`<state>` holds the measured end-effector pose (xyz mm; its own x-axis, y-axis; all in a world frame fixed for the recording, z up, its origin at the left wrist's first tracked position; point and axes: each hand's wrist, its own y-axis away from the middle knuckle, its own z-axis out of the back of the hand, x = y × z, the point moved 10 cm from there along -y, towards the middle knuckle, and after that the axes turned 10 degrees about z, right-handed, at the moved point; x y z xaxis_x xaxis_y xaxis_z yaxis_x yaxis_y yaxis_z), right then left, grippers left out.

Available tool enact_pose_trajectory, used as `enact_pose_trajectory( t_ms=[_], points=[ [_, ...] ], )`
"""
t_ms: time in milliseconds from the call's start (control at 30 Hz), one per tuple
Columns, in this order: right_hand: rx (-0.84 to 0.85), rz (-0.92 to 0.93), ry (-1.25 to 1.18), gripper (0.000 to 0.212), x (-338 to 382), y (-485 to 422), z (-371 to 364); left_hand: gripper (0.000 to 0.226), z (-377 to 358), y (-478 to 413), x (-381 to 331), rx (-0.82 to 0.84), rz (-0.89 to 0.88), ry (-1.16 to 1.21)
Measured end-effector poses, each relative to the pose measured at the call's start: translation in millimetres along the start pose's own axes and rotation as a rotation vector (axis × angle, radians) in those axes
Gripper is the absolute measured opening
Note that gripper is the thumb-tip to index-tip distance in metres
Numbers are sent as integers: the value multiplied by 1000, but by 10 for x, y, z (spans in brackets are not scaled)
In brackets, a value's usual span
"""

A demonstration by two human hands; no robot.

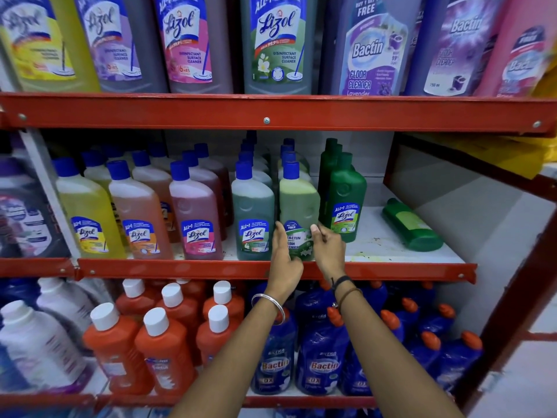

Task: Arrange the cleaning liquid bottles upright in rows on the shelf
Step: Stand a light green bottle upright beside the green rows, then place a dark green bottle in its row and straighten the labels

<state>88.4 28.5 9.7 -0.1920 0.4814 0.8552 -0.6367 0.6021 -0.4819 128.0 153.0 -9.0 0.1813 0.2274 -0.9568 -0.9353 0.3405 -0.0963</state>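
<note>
Head view, nearest first: two bare forearms reach up past the lower shelf's orange and blue bottles to the red metal middle shelf (211, 268). The left hand (284, 256) and right hand (328, 248) flank the pale-green plastic Bactin floor-cleaner bottle with a blue cap (298, 206), which stands upright at the shelf's front edge. Both hands are open, fingers loosely spread, with the fingertips touching or just beside the bottle's label on either side; neither is closed around it, and whether they press it I cannot tell.

Just right of that bottle stands a dark-green upright Lizol bottle (346, 203) heading its own row. Further right and a little deeper lies the one stray: a dark-green plastic bottle on its side (411, 226), on the white shelf board, well apart from the rows. Its long axis runs from back-left to front-right, with what looks like the base toward the front.

The right hand is clearly the nearer one, so I judge that reaching rightward and tipping it upright falls to that hand.
</note>
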Motion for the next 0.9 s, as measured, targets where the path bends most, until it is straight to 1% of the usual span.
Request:
enact_pose_trajectory(
  t_ms=[133,200,267,333,400,467,533,567,633,700,767,833,900],
  points=[
    [14,8,-23,31,3,28,-23,85,-48,63,1,-19,6,-8],
    [32,2,-21,34,-3,28,4,80,-65,135,-25,-70,-13,3],
    [39,39,27,36,29,-23,152,73,-84,219,-124,-153,-74,28],
    [-22,103,79,33,67,-123,462,64,-114,290,-291,-235,-165,70],
    [-99,153,124,29,62,-252,854,55,-215,318,-489,-283,-229,105],
    [-155,161,186,27,-11,-404,1222,47,-439,321,-713,-275,-297,109],
    [-200,161,262,27,-123,-563,1550,41,-806,279,-913,-201,-353,113],
    [-214,149,295,27,-192,-633,1667,39,-994,218,-967,-158,-352,109],
    [-223,101,374,27,-367,-787,1865,35,-1455,-2,-982,-45,-276,72],
    [-171,28,450,26,-652,-978,1962,35,-1902,-310,-870,68,-103,46],
    [-71,-52,501,32,-956,-1176,1987,39,-2259,-564,-737,166,85,29],
    [55,-139,560,45,-1242,-1355,1975,45,-2520,-758,-638,255,212,-7],
    [186,-239,653,58,-1497,-1483,1952,41,-2722,-885,-540,338,326,-15]
  ],
)
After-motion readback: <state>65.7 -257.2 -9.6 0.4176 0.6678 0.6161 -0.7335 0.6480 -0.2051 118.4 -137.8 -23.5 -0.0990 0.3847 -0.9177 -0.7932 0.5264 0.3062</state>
